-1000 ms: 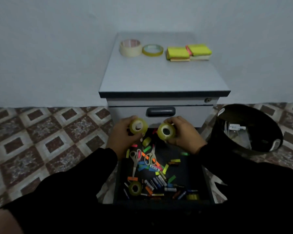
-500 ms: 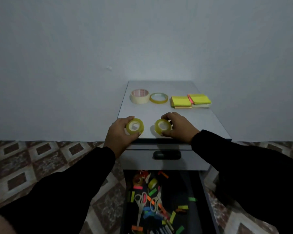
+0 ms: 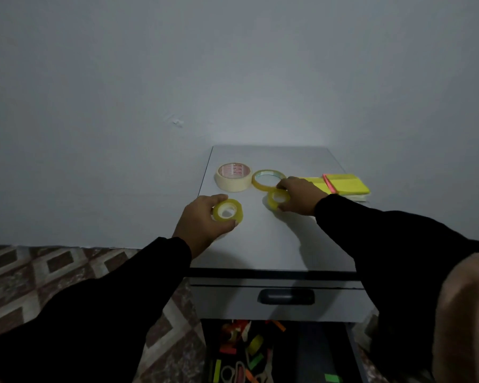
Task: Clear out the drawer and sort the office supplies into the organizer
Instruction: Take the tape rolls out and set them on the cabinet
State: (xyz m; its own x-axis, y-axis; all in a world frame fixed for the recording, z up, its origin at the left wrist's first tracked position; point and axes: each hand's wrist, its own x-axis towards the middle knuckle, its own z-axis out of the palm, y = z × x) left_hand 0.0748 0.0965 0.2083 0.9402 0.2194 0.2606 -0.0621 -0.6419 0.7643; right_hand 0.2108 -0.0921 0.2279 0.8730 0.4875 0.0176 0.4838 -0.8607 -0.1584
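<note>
I'm gripping one small yellow tape roll (image 3: 228,212) in each hand, left hand (image 3: 202,221) and right hand (image 3: 299,196), risking nudging the clear tape ring (image 3: 267,178) at twelve o'clock.

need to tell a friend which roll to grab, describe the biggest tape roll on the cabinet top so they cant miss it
Start at the grey cabinet top against the wall and look to its far left corner. The masking tape roll lies flat there, just left of the thin clear tape ring. It is the only cream, opaque roll, taller and wider than the yellowish ones, with red print inside its core.
</note>
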